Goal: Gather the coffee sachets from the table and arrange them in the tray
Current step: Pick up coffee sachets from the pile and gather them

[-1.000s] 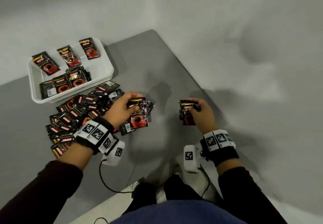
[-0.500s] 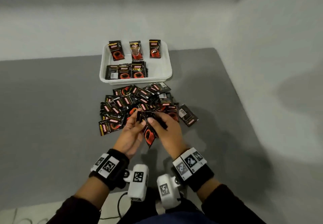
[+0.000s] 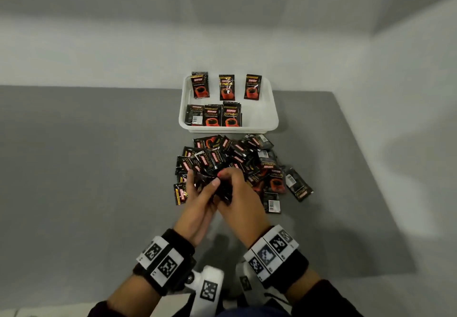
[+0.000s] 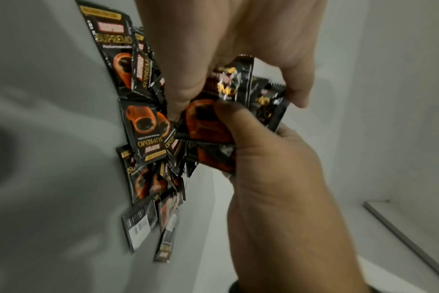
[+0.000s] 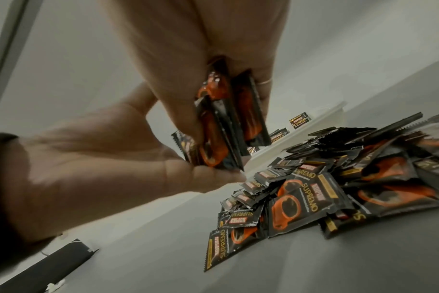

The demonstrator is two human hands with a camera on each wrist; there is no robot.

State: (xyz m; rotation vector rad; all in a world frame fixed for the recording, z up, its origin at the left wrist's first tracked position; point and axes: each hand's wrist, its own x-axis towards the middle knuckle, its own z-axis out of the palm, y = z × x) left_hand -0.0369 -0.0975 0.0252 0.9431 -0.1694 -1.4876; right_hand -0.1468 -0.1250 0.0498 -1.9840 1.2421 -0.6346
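A loose pile of black and red coffee sachets (image 3: 237, 153) lies on the grey table just in front of the white tray (image 3: 270, 109). The tray holds two rows of sachets (image 3: 227, 86), three at the back and three at the front left. My left hand (image 3: 197, 200) and right hand (image 3: 239, 195) meet over the near edge of the pile. Both grip one small bundle of sachets (image 3: 223, 191) between fingers and thumbs. The left wrist view shows the bundle (image 4: 208, 123) fanned out, and the right wrist view shows it (image 5: 218, 128) edge-on above the pile (image 5: 313, 190).
One sachet (image 3: 299, 185) lies at the pile's right fringe and another, barcode up (image 3: 272, 201), lies near my right hand. The table's right edge (image 3: 363, 158) runs diagonally, with pale floor beyond. A light wall stands behind the tray.
A second ago my hands were apart, each holding sachets. They have come together and now hold one bundle. The head view has swung round to face the tray squarely.
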